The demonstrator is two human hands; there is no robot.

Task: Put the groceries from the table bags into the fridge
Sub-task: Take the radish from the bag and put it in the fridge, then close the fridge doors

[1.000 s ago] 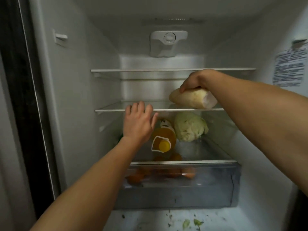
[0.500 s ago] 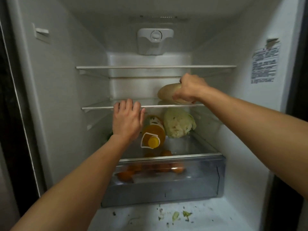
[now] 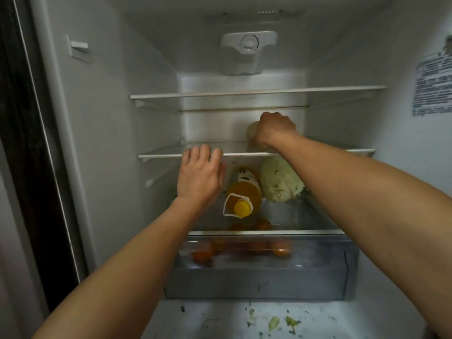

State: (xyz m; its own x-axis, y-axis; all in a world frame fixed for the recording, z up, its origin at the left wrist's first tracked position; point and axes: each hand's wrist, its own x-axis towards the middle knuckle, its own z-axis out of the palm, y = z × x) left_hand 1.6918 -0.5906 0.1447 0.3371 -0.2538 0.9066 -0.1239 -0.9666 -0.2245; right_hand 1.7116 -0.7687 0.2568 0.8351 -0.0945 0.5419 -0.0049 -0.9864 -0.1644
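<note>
The fridge stands open before me. My right hand (image 3: 275, 129) reaches deep over the middle glass shelf (image 3: 166, 155) and is closed on a pale wrapped loaf (image 3: 252, 130), of which only the far end shows past my fingers. My left hand (image 3: 199, 178) rests with its fingers on that shelf's front edge, holding nothing loose. Below the shelf lie a bottle of orange liquid (image 3: 243, 192) with a yellow cap and a pale green cabbage (image 3: 280, 182). Several oranges (image 3: 280, 249) sit in the clear drawer (image 3: 318, 270).
The top glass shelf (image 3: 256, 92) is bare. A thermostat housing (image 3: 248, 51) hangs at the back top. A label (image 3: 431, 84) is stuck on the right wall. Green leaf scraps (image 3: 274, 322) litter the fridge floor. A dark door frame (image 3: 22, 143) borders the left.
My right hand has pushed the loaf from the shelf's front further back onto the middle shelf. My left hand stays on the shelf edge.
</note>
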